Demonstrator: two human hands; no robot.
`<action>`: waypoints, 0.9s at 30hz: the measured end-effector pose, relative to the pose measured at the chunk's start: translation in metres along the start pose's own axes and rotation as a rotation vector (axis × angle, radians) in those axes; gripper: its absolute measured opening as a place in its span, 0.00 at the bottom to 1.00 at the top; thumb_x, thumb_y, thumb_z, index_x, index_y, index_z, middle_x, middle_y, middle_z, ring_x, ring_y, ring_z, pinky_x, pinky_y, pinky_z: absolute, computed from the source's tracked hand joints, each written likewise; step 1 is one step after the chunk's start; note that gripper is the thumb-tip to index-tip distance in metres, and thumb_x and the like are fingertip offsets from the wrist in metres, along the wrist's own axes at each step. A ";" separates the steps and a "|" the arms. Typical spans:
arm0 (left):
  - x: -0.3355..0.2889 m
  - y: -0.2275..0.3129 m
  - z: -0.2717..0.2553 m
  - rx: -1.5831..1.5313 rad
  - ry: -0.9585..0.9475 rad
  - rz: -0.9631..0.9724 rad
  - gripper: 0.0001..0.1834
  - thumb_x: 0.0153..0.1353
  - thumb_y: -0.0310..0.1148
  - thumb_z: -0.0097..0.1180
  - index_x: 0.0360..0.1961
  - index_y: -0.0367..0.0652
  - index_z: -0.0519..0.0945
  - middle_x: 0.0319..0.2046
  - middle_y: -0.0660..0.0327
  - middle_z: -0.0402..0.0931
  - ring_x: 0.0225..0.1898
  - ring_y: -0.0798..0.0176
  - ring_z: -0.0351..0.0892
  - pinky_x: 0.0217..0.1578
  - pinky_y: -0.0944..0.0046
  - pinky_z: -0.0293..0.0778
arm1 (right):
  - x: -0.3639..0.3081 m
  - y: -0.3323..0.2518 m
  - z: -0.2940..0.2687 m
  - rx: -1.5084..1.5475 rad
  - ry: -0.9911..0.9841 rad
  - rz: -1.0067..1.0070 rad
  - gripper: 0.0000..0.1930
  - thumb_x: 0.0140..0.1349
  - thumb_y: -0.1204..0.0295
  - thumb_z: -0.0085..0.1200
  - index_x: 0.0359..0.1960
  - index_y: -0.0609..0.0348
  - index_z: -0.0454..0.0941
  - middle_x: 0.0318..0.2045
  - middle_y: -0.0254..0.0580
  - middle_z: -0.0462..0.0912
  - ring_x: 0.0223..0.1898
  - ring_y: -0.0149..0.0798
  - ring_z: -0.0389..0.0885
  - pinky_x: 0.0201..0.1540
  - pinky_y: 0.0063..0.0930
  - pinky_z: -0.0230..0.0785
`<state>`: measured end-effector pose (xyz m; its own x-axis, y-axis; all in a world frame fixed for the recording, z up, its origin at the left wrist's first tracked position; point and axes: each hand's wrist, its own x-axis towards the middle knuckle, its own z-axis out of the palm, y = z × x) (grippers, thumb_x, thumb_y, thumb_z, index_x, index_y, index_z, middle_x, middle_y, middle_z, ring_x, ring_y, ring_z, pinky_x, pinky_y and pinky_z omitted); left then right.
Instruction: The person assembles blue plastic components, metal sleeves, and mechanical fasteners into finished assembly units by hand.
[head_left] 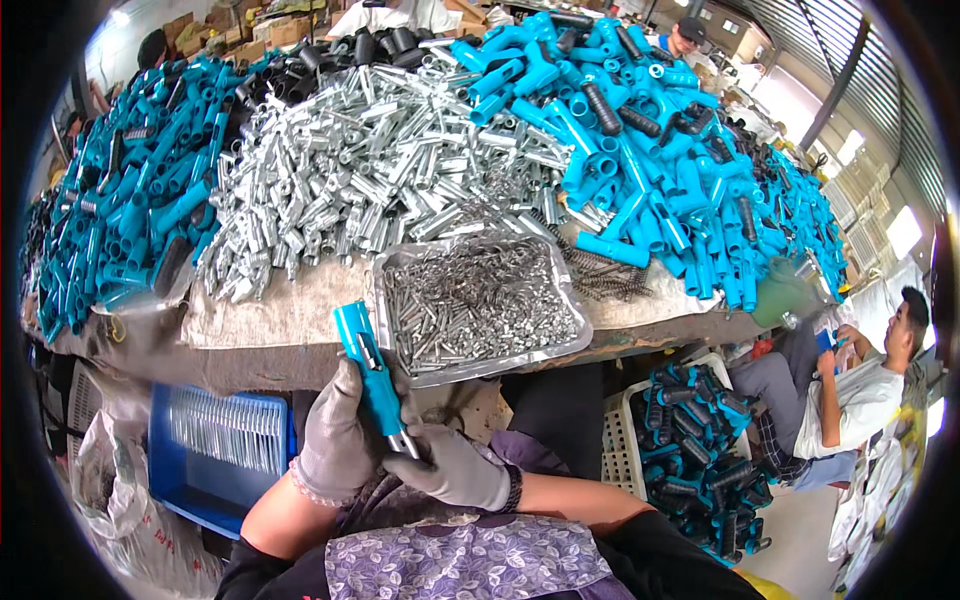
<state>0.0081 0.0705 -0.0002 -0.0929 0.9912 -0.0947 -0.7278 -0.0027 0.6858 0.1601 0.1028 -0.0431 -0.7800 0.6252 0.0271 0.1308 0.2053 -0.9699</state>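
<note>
the teal tube-shaped part (375, 385) is held up between the two gloved hands, in front of the table edge (250, 368) and just to the left of the tray. its long axis is tilted and steep: the wide, round end points upward and a little to the left, away from the person, while the end with the silver metal pieces (402, 443) points downward and to the right, into the right hand. the left hand (338, 435) has its fingers closed around the side of the teal body. the right hand (455, 470) has its fingers bent and gripping the lower metal end.

the metal tray (490, 369), with springs and small pins inside, lies nearest to the part; i cannot tell whether they touch. behind the tray, a big heap of silver parts (340, 180) blocks the middle of the table, between a left teal pile (150, 205) and a right teal pile (640, 190). below the table there are a blue bin (190, 485) at the left and a pale crate (618, 450) with teal-and-black pieces (695, 450) at the right. near this crate, a person (850, 405) sits.
</note>
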 end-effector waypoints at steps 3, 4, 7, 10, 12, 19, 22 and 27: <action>0.003 -0.001 -0.004 -0.041 0.019 0.022 0.31 0.68 0.60 0.50 0.53 0.41 0.70 0.37 0.57 0.74 0.32 0.59 0.77 0.35 0.57 0.78 | 0.006 0.004 0.004 -0.277 0.196 -0.220 0.17 0.59 0.58 0.61 0.30 0.60 0.75 0.25 0.53 0.77 0.32 0.55 0.78 0.37 0.44 0.69; 0.005 -0.005 -0.007 -0.001 -0.012 0.039 0.31 0.67 0.60 0.51 0.53 0.41 0.70 0.36 0.57 0.75 0.32 0.60 0.77 0.34 0.58 0.78 | 0.007 0.005 0.004 -0.372 0.240 -0.238 0.16 0.58 0.58 0.62 0.29 0.59 0.75 0.24 0.51 0.77 0.31 0.55 0.79 0.36 0.46 0.69; -0.002 -0.006 -0.016 0.046 -0.096 0.083 0.31 0.67 0.58 0.53 0.56 0.42 0.69 0.38 0.58 0.73 0.34 0.59 0.77 0.35 0.57 0.76 | 0.004 0.003 0.004 -0.443 0.186 -0.250 0.14 0.57 0.60 0.63 0.31 0.58 0.76 0.26 0.49 0.79 0.31 0.55 0.79 0.36 0.45 0.70; -0.005 -0.002 -0.018 0.088 -0.018 0.101 0.31 0.67 0.58 0.54 0.56 0.42 0.69 0.38 0.58 0.73 0.34 0.60 0.77 0.35 0.58 0.76 | 0.003 0.011 0.003 -0.295 0.092 -0.210 0.17 0.61 0.58 0.62 0.39 0.61 0.78 0.32 0.52 0.81 0.38 0.55 0.80 0.42 0.43 0.72; -0.003 0.010 -0.020 0.054 0.029 0.123 0.32 0.66 0.60 0.53 0.55 0.42 0.70 0.38 0.59 0.73 0.33 0.62 0.76 0.33 0.60 0.75 | 0.003 0.016 -0.006 0.068 -0.323 0.042 0.20 0.65 0.56 0.59 0.46 0.62 0.78 0.40 0.55 0.82 0.44 0.53 0.81 0.48 0.40 0.73; 0.039 0.090 -0.099 0.204 0.209 0.267 0.32 0.72 0.61 0.42 0.50 0.38 0.73 0.32 0.62 0.74 0.26 0.68 0.74 0.26 0.68 0.73 | 0.028 -0.071 -0.070 -0.525 -0.683 -0.100 0.22 0.67 0.51 0.55 0.45 0.60 0.79 0.39 0.52 0.82 0.44 0.53 0.81 0.49 0.43 0.73; 0.059 0.118 -0.126 0.225 0.252 0.225 0.30 0.72 0.60 0.42 0.43 0.39 0.77 0.31 0.61 0.75 0.25 0.68 0.73 0.25 0.68 0.73 | 0.086 -0.126 -0.087 -0.725 -0.692 -0.154 0.19 0.67 0.55 0.54 0.41 0.60 0.81 0.35 0.52 0.82 0.40 0.54 0.81 0.46 0.44 0.74; 0.052 0.122 -0.121 0.684 0.198 0.340 0.28 0.74 0.56 0.41 0.40 0.38 0.77 0.27 0.62 0.77 0.23 0.68 0.77 0.22 0.67 0.74 | 0.248 -0.159 -0.112 -1.296 -0.325 -0.300 0.18 0.65 0.56 0.54 0.42 0.60 0.81 0.38 0.51 0.83 0.44 0.52 0.82 0.49 0.43 0.74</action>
<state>-0.1680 0.1061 -0.0084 -0.4014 0.9084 0.1171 -0.0639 -0.1553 0.9858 0.0143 0.3097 0.1448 -0.9633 0.2658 -0.0370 0.2665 0.9638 -0.0131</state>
